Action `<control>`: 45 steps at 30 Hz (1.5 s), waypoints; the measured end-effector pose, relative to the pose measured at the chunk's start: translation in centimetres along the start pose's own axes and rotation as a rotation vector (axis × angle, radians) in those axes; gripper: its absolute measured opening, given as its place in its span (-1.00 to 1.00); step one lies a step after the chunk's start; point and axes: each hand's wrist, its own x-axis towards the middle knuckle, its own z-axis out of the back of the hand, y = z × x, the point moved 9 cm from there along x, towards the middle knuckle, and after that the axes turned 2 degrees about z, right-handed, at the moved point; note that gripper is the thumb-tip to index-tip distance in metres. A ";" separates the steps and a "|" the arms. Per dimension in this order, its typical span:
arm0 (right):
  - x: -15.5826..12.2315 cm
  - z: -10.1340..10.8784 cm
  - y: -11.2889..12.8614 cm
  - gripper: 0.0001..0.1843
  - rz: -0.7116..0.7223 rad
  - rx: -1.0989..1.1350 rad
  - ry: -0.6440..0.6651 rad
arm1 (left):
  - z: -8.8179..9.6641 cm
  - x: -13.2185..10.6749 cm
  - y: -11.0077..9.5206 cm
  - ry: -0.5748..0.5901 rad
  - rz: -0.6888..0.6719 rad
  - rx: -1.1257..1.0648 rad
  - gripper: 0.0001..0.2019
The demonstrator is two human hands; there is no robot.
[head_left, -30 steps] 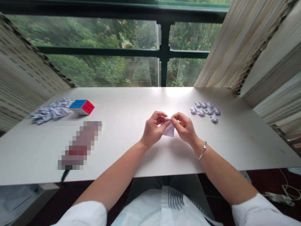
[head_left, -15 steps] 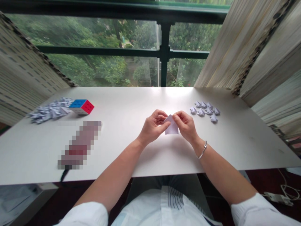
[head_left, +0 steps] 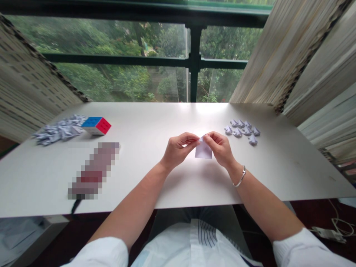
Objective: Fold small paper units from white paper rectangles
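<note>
Between my two hands is a small piece of folded white paper (head_left: pixel 203 150), with a pointed top and a straight lower edge. My left hand (head_left: pixel 179 149) pinches its upper left side between thumb and fingers. At the upper right, my right hand (head_left: pixel 219 147) grips the paper with thumb and forefinger, covering part of the point. Both hands are closed on the paper just above the white table (head_left: pixel 139 163). To the right of my right hand lie several small folded paper pieces (head_left: pixel 247 130).
A heap of folded paper pieces (head_left: pixel 59 130) lies at the far left beside a puzzle cube (head_left: pixel 97 126) with blue, red and white faces. Nearer is a blurred-out long object (head_left: pixel 94 170) with a dark strap. Curtains (head_left: pixel 258 55) flank the window behind the table.
My left thumb and fingers have moved up to the paper's upper left corner, baring more of its lower part. My right hand stays at the upper right.
</note>
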 end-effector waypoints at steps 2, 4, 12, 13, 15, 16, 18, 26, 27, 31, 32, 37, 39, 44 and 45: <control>0.0 0.0 0.0 -0.65 -0.008 0.003 0.000 | 0.0 0.0 -0.9 0.028 -0.084 0.086 -0.85; 0.0 -0.1 0.0 -0.64 -0.016 0.003 0.009 | -0.2 0.0 -1.5 0.081 -0.143 0.161 -0.85; -0.1 -0.4 -0.5 -0.67 -0.005 -0.039 0.078 | -0.5 0.2 -0.6 0.145 -0.026 0.091 -0.84; -0.1 -0.5 -0.5 -0.67 0.002 -0.053 0.083 | -0.4 0.2 -0.4 0.137 0.002 0.077 -0.84; -0.2 -0.5 -0.3 -0.67 0.018 -0.090 0.088 | -0.2 0.2 -0.2 0.119 0.040 0.074 -0.83; -0.2 -0.5 -0.2 -0.67 0.027 -0.114 0.087 | -0.2 0.2 -0.2 0.111 0.048 0.080 -0.83; -0.2 -0.5 -0.1 -0.66 0.044 -0.161 0.085 | -0.1 0.2 -0.3 0.088 0.046 0.097 -0.83; -0.2 -0.8 0.0 -0.63 0.075 -0.207 0.103 | 0.0 -0.2 0.9 -0.052 0.092 0.076 -0.79; -0.2 -0.8 0.0 -0.63 0.071 -0.199 0.107 | 0.0 -0.3 1.1 -0.061 0.105 0.070 -0.79; -0.3 -1.2 0.0 -0.62 0.054 -0.170 0.125 | 0.2 -0.3 1.5 -0.079 0.134 0.053 -0.79; -0.3 -1.2 0.0 -0.62 0.049 -0.166 0.126 | 0.2 -0.3 1.5 -0.077 0.137 0.048 -0.79; -0.2 -0.9 -0.6 -0.63 0.004 -0.126 0.091 | 0.1 -0.4 1.6 -0.083 0.159 0.028 -0.78; -0.2 -0.7 -0.8 -0.64 -0.007 -0.103 0.066 | 0.0 -0.5 1.8 -0.086 0.180 -0.010 -0.78; 0.0 -0.2 -0.8 -0.67 0.011 -0.107 0.030 | -0.6 -0.5 2.8 -0.049 0.277 -0.160 -0.74; 0.1 -0.1 -0.8 -0.67 0.017 -0.121 0.025 | -0.6 -0.5 3.0 -0.047 0.295 -0.182 -0.73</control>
